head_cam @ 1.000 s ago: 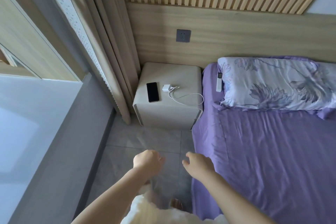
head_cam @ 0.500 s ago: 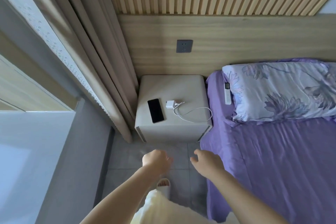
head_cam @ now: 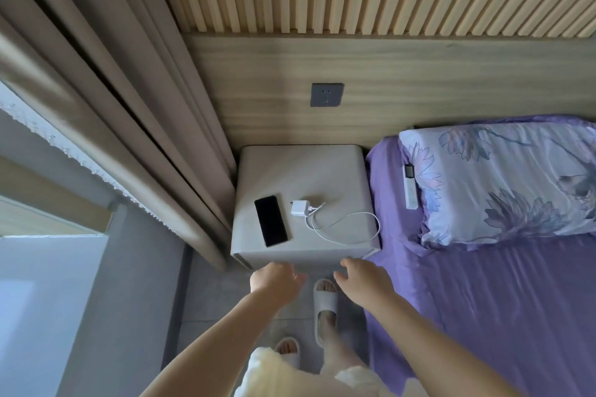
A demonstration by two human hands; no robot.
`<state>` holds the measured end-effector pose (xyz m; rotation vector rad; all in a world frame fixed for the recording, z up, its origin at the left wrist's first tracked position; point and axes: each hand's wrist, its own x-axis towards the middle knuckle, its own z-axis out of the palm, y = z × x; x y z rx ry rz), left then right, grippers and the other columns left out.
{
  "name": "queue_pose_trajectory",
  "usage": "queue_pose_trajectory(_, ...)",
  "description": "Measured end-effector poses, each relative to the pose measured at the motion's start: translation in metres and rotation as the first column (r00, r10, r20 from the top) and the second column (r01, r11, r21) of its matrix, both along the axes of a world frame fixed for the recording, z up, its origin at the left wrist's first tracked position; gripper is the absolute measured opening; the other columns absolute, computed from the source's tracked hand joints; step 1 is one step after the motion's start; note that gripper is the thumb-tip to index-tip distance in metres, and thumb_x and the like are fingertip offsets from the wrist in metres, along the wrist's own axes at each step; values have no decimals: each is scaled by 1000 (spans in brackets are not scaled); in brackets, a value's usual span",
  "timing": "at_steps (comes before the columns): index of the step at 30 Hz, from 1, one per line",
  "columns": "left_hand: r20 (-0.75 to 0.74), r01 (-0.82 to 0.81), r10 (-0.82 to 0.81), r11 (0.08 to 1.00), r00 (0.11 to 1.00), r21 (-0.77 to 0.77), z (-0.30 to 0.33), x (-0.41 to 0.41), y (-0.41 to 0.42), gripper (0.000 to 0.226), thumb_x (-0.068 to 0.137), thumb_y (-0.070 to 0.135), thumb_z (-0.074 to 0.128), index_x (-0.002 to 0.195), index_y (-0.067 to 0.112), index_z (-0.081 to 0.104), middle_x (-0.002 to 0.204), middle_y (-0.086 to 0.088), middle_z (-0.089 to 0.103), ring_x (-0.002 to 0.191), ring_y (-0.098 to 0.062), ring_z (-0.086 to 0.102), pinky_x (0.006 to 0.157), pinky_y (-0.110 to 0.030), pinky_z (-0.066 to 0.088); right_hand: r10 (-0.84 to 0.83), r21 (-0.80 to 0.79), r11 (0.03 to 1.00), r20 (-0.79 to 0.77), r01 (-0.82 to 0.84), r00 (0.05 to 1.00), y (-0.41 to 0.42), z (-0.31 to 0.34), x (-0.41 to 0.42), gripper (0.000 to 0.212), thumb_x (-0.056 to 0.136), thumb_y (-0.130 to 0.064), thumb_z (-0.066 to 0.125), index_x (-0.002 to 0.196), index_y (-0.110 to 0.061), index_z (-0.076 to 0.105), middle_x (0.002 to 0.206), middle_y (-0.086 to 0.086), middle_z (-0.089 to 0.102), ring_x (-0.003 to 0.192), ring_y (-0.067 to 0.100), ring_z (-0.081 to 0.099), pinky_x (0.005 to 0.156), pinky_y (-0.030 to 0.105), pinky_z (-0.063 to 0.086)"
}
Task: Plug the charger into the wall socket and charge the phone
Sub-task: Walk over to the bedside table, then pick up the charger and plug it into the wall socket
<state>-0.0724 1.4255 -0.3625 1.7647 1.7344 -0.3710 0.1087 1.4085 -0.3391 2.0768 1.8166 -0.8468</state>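
Observation:
A black phone (head_cam: 271,220) lies face up on the left of a beige bedside table (head_cam: 301,167). Beside it to the right sits a white charger plug (head_cam: 299,207), and its white cable (head_cam: 346,226) loops across the table's right half. A grey wall socket (head_cam: 326,94) is set in the wooden panel above the table. My left hand (head_cam: 276,280) and my right hand (head_cam: 362,279) hover just in front of the table's near edge, both empty with loosely spread fingers, apart from phone and charger.
A purple bed (head_cam: 483,300) with a floral pillow (head_cam: 496,180) lies close on the right; a white remote (head_cam: 410,186) rests by the pillow. Brown curtains (head_cam: 129,106) hang on the left. My feet in white slippers (head_cam: 325,309) stand on the grey floor.
I have stepped closer to the bedside table. Both hands now reach its front edge, and my fingers have opened a little. Phone and charger have not moved.

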Motion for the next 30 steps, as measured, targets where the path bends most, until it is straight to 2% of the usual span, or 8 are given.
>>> queue_pose_trajectory(5,-29,-101,100,993,995,-57,-3,11,43,42,89,52,39,108,25,65,106,1,69,96,-21,64,70,-26,43,97,12,995,1,-97,995,61,-7,7,39,92,-37,40,116,-11,56,116,10,66,110,31,58,90,37,44)
queue_pose_trajectory(10,-21,-263,262,956,965,-132,-7,29,84,40,89,53,38,101,28,66,100,2,70,87,-19,66,75,-28,52,167,-12,986,-20,-167,986,118,-24,15,30,92,-37,39,97,-11,53,108,12,67,103,32,59,83,37,40)
queue_pose_trajectory(16,96,-423,455,873,885,-242,-30,45,126,38,86,46,41,102,21,64,106,-3,68,81,-19,58,69,-31,46,200,-31,979,-65,-202,978,170,-51,19,34,90,-40,43,101,-10,54,109,11,67,105,32,58,79,37,40)
queue_pose_trajectory(20,164,-477,550,810,819,-341,-47,52,150,41,89,35,44,114,6,58,115,-15,64,101,-30,61,81,-39,51,145,-50,987,-88,-150,986,191,-70,27,41,89,-42,45,115,-13,55,117,9,66,111,31,57,87,37,44)
queue_pose_trajectory(22,157,-485,568,792,808,-371,-62,51,160,40,89,32,44,119,9,56,114,-14,65,99,-28,63,74,-36,51,117,-55,991,-81,-121,990,199,-82,30,45,89,-43,45,121,-14,54,120,9,65,115,30,56,90,37,45)
queue_pose_trajectory(25,174,-554,666,715,725,-425,-87,47,172,42,89,36,45,126,16,53,113,-9,66,95,-22,66,63,-28,47,102,-73,991,-100,-110,990,209,-105,31,44,90,-39,46,127,-15,50,123,10,63,117,30,54,92,37,44)
queue_pose_trajectory(28,178,-573,695,688,696,-446,-115,47,186,43,91,35,45,126,11,53,118,-14,64,102,-25,64,80,-33,51,82,-89,992,-128,-93,988,214,-131,28,43,92,-33,48,132,-17,48,125,10,61,119,29,52,93,36,43)
queue_pose_trajectory(30,185,-585,716,669,673,-458,-130,49,192,46,91,34,45,132,12,47,121,-13,62,104,-26,63,84,-35,51,79,-74,993,-154,-91,985,216,-147,25,41,92,-29,49,132,-20,49,128,8,60,120,29,52,93,36,44)
